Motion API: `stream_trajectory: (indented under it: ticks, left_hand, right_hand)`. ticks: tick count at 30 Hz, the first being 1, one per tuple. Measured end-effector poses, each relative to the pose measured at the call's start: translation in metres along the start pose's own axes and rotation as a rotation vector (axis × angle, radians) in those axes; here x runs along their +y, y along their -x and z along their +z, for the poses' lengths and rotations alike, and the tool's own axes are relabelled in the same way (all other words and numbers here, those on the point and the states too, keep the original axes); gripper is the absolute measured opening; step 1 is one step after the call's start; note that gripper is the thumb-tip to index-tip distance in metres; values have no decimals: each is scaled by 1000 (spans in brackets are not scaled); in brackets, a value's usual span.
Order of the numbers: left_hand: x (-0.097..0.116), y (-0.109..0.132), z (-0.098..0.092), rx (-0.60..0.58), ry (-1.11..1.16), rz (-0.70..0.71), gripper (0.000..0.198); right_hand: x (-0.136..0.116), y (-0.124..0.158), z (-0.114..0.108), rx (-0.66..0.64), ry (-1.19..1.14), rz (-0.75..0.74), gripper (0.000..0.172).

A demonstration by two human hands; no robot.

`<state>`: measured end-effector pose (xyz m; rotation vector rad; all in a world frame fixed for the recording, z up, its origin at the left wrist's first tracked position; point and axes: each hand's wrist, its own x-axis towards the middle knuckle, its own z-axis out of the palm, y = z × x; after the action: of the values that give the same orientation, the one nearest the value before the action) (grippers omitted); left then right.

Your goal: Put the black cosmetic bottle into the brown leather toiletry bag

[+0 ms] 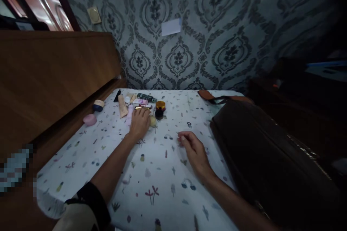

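Observation:
My left hand [140,123] reaches over a cluster of cosmetics, palm down, its fingers stretched over a gold-and-dark slim tube [142,108]. Next to it lie a lilac tube [130,112], a beige squeeze tube [123,106], a dark green bottle [146,97] and a pale yellow round item [153,121] partly behind the fingers. A gold-lidded jar [160,105] and a black jar [159,114] stand just right of them. My right hand [195,153] is apart from the cluster, thumb and fingers curled together; whatever they hold is hidden or too small to name.
The cosmetics lie on a patterned white sheet [151,166]. At the left edge sit a pink round item [89,119] and a cream-and-navy jar [98,105], near a wooden board [54,79]. A large dark bag [260,151] with a brown strap [207,95] lies on the right. Behind is a papered wall [179,57].

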<state>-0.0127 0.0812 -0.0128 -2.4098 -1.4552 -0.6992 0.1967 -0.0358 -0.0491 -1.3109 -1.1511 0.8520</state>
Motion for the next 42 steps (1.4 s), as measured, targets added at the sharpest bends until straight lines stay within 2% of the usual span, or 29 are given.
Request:
stream_trajectory:
  ticks: [3,5,8,12,24,31,38,42]
  left_hand:
    - [-27,0,1,5,-68,-219,32]
    - [-43,2,4,-39,-88,-333,36]
    - [-61,5,8,-101,-90,-438,41]
    - [-71,6,11,-96,-94,-513,42]
    - [-94,8,-1,-127,-118,-676,45]
    - [-90,7,2,-146,-123,-661,46]
    - [-97,14,-6,-124,-189,-701,34]
    - [-101,10,-7,-102,-228,-648,30]
  right_hand:
    - [3,-1,0,-25,5,-8,37]
    - [6,-2,-1,-32,8,-10,37]
    - [7,-2,-1,-47,25,-17,37]
    - [4,-1,-2,-62,64,-7,39]
    - [4,1,-3,-101,99,-23,39]
    - [6,-1,-3,-101,137,-52,40]
    - [-4,1,-4,-122,220,-112,38]
    - [-11,2,-3,-139,237,-139,38]
